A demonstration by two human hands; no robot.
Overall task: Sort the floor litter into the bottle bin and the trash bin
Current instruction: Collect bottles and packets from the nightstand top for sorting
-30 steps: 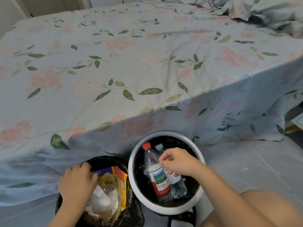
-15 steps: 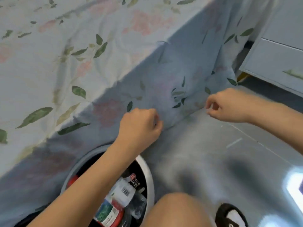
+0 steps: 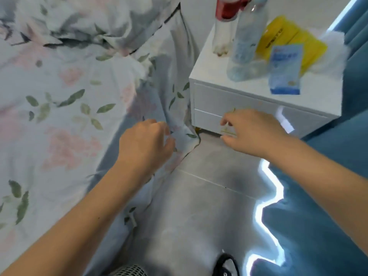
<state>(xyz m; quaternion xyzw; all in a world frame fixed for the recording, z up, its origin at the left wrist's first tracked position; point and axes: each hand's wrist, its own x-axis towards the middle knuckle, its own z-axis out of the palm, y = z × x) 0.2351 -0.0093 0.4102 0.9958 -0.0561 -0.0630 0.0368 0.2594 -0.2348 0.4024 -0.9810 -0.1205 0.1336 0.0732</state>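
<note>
From the head view, a white nightstand [image 3: 258, 104] stood by the bed [image 3: 59, 96]. On its top were a red-label bottle [image 3: 225, 26], a clear bottle [image 3: 246, 46], a yellow packet [image 3: 288, 40] and a blue carton [image 3: 284, 70]. Below its drawers, the left hand [image 3: 145, 144] and right hand [image 3: 253, 132] hung with loosely bent fingers, holding nothing. The left hand was by the hanging bedsheet [image 3: 175, 108].

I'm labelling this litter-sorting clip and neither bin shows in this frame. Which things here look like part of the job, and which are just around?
Likely part of the job:
- left hand, empty
- right hand, empty
- red-labelled bottle on the nightstand
- clear bottle
- yellow packet
- blue-and-white packet

Just around:
- white nightstand
- floral bedsheet
- blue curtain
</note>
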